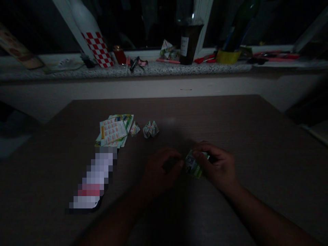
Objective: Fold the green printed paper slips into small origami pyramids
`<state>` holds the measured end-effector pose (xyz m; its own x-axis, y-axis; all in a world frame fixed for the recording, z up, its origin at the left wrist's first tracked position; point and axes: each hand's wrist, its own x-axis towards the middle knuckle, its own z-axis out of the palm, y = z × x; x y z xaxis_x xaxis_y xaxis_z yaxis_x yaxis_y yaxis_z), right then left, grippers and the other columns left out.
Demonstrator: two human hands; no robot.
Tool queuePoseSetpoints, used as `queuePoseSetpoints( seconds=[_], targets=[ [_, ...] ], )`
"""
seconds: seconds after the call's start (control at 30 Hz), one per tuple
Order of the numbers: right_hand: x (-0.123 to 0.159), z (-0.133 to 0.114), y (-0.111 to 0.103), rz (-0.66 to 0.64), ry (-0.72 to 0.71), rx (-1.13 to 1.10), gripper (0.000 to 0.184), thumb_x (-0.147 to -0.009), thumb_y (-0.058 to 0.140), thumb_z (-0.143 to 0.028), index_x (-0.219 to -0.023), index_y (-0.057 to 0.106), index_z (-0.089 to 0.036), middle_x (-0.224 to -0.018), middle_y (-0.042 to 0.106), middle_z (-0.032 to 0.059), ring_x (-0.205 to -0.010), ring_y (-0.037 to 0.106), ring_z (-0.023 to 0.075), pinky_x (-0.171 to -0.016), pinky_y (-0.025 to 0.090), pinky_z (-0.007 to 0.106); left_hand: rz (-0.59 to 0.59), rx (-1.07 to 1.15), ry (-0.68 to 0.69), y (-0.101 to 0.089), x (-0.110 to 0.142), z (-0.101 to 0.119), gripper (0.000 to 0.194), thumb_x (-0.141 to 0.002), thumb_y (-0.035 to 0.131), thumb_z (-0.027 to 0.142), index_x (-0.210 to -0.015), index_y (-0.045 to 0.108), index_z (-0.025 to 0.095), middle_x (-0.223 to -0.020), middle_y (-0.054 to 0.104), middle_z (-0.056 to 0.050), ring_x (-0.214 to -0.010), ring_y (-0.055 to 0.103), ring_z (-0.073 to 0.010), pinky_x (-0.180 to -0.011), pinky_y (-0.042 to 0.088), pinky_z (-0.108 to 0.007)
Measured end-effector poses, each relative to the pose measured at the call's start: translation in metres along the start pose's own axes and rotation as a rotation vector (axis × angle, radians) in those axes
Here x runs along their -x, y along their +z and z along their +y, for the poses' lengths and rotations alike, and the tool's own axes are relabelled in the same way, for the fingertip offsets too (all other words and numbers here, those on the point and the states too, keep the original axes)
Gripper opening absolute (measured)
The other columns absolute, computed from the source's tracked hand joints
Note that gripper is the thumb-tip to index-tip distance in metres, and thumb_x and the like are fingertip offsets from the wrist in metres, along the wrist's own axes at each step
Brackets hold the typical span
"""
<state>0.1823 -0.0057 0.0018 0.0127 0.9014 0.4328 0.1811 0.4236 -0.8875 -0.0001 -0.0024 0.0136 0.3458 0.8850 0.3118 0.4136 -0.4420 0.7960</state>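
Between the thumb and fingers of my right hand (217, 165) is a small folded piece of printed paper (194, 167), green and white. My left hand (162, 169) is just left of it, thumb and forefinger tips brought together close to the paper's edge. In the dim light I cannot make out what that pinch holds, if anything. Beyond my left hand stand small folded paper pieces (150, 130), two side by side, and a single folded paper piece (135, 129). Left of these lies a loose stack of printed paper sheets (114, 131), the top one with orange calendar-like blocks.
A phone-like object with a blurred-out screen (94, 177) lies on the brown table (269, 153), left of my hands. The stone windowsill (159, 70) behind carries a red-and-white checked bottle (98, 48), a dark cup (188, 44), a green bottle (238, 27) and several pens.
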Motion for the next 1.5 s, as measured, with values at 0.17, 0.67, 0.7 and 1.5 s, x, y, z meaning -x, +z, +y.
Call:
queuePoseSetpoints(
  seconds=[0.17, 0.67, 0.7, 1.5],
  targets=[
    [0.004, -0.004, 0.010, -0.071, -0.001, 0.001, 0.008, -0.083, 0.063, -0.021, -0.077, 0.067, -0.019, -0.071, 0.064, 0.0026, -0.065, 0.060, 0.0149, -0.060, 0.049, 0.028, -0.018, 0.034, 0.046, 0.005, -0.001, -0.004, 0.009, -0.086, 0.054, 0.022, -0.084, 0.062, 0.017, -0.081, 0.064, -0.003, -0.075, 0.061, -0.0141, -0.069, 0.047, -0.026],
    [-0.008, -0.003, -0.007, 0.344, 0.320, -0.287, 0.015, -0.074, 0.074, -0.032, -0.074, 0.068, -0.018, -0.062, 0.064, 0.0000, -0.048, 0.058, 0.0109, -0.046, 0.049, 0.021, -0.164, -0.073, -0.050, 0.013, 0.002, -0.012, 0.018, -0.088, 0.049, 0.025, -0.078, 0.061, 0.016, -0.077, 0.064, -0.004, -0.072, 0.058, -0.0150, -0.066, 0.044, -0.027],
    [-0.008, -0.002, -0.009, 0.337, 0.331, -0.302, 0.016, -0.073, 0.075, -0.032, -0.073, 0.068, -0.018, -0.061, 0.064, -0.0001, -0.048, 0.058, 0.0111, -0.045, 0.049, 0.021, -0.135, -0.070, -0.064, 0.012, 0.002, -0.011, 0.018, -0.088, 0.049, 0.025, -0.078, 0.061, 0.016, -0.077, 0.064, -0.003, -0.072, 0.058, -0.0149, -0.067, 0.045, -0.027],
    [0.004, 0.010, 0.006, 0.204, 0.177, -0.218, 0.020, -0.076, 0.073, -0.026, -0.095, 0.065, -0.023, -0.082, 0.070, 0.0017, -0.073, 0.065, 0.0137, -0.065, 0.053, 0.023, 0.023, 0.066, -0.220, 0.005, 0.000, -0.016, 0.017, -0.090, 0.049, 0.029, -0.085, 0.060, 0.016, -0.076, 0.060, 0.000, -0.072, 0.055, -0.0136, -0.065, 0.042, -0.024]
  ],
)
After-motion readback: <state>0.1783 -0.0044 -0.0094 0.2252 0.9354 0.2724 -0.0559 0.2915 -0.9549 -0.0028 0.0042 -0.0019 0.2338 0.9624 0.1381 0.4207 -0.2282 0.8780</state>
